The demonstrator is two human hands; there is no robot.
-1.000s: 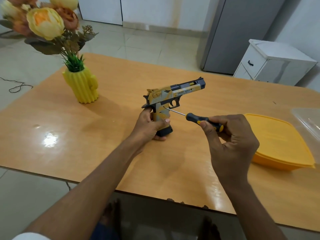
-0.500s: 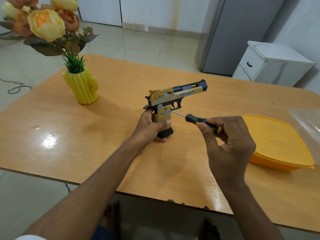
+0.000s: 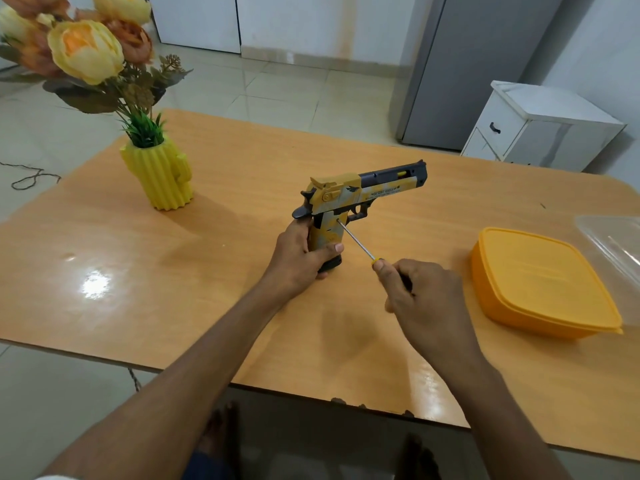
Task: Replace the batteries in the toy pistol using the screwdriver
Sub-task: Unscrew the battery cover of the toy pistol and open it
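Yellow ribbed cactus-shaped vase (image 3: 162,178) with artificial yellow and peach flowers (image 3: 83,50) stood near the far left corner of the glossy orange-brown wooden table (image 3: 207,278).

Left hand (image 3: 300,257) was wrapped round the grip of the yellow, grey and black plastic toy pistol (image 3: 349,202): thumb across the near face of the grip, other fingers curled behind it and mostly hidden. Pistol stood upright about mid-table, butt down at or just above the tabletop (could not tell whether touching), barrel pointing toward the right edge and slightly up.

Slim metal-shaft screwdriver with black and yellow handle (image 3: 356,242) ran diagonally from the pistol down toward the near edge. Tip sat against the side of the grip, just below the trigger guard. Handle was almost wholly buried in the right hand (image 3: 420,299); only a sliver of yellow collar showed at the thumb.

Right hand's fingers were curled tight round the handle, thumb and forefinger pinching near the shaft end, back of hand facing the camera. Hand hung above the table, between pistol and box.

Orange lidded plastic box (image 3: 543,285), rounded rectangle, lay near the right edge, well apart from the pistol. Clear plastic container (image 3: 613,244) sat just behind it at the right edge, cut off by the frame; contact between them could not be told.
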